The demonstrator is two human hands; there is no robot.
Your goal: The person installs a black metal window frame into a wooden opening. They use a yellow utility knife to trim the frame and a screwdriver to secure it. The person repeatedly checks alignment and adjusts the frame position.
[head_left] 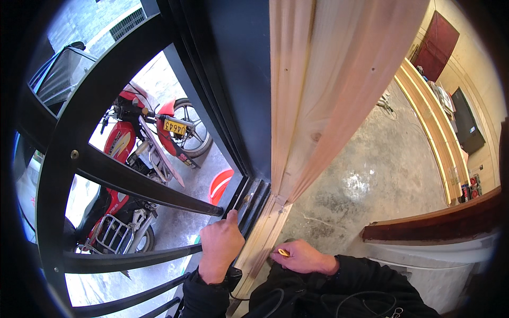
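My left hand [220, 246] is at the lower corner of a dark metal window frame [241, 95]. Its fingers are curled, and one digit reaches up to the frame's bottom track [248, 204]. Whatever lies inside the curled fingers, if anything, is hidden. Close to the wooden sill [262, 241], my right hand [307, 257] is closed around a small yellow object [284, 253]. Only its looped yellow end shows, so its kind is unclear. Pale wooden trim [323, 79] runs upward beside the metal frame.
Black metal bars [148, 185] curve across the left side. Beyond them stand a red motorcycle [124, 140] and a red-orange round object [220, 185]. At right are a dark wooden edge [435, 225], a concrete floor [366, 169] and long boards [429, 122] along the wall.
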